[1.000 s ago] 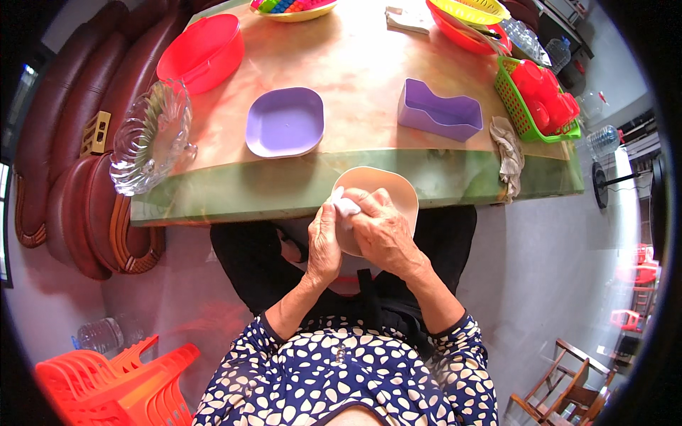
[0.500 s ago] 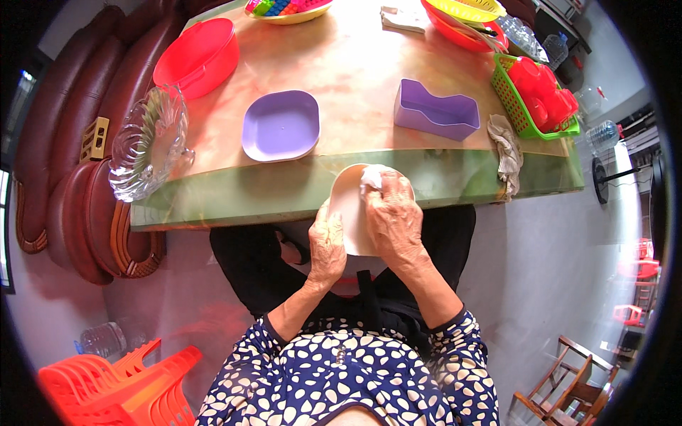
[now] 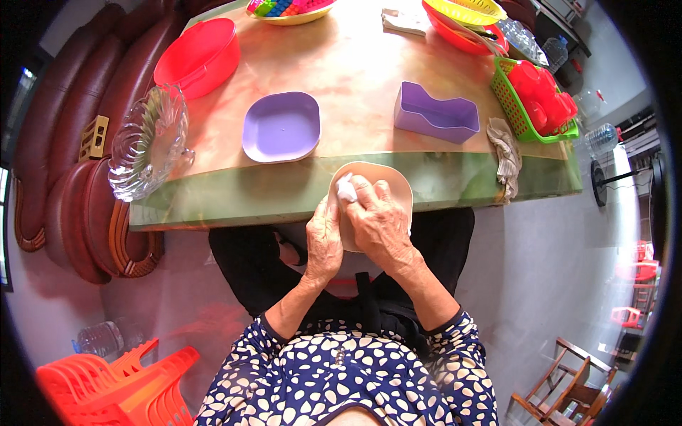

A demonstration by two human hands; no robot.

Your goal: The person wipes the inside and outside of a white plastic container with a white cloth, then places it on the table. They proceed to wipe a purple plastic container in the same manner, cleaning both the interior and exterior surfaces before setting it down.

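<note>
A cream-coloured shallow dish [image 3: 399, 190] with rounded corners is held up at the table's near edge. My left hand [image 3: 325, 243] grips its left side, with the thumb along the rim. Inside the dish, my right hand [image 3: 380, 220] presses a small white wad of cloth or tissue [image 3: 347, 188] against the surface near the upper left corner. The fingers of the right hand are bent over the wad. On the table beyond lie a purple rounded tray [image 3: 281, 128] to the left and a purple box with a scooped side [image 3: 437, 117] to the right.
The table [image 3: 341, 71] has a green border. On it stand a red basin [image 3: 199, 60], a clear glass bowl [image 3: 145, 145], a crumpled striped cloth [image 3: 504, 156] and a green basket [image 3: 515, 103] with red items. Orange plastic chairs [image 3: 121, 387] are at lower left, a wooden chair [image 3: 568, 383] at lower right.
My right hand has slid the white wad leftward across the inside of the dish, toward its upper left corner. The dish has tilted slightly, and my left hand keeps its grip.
</note>
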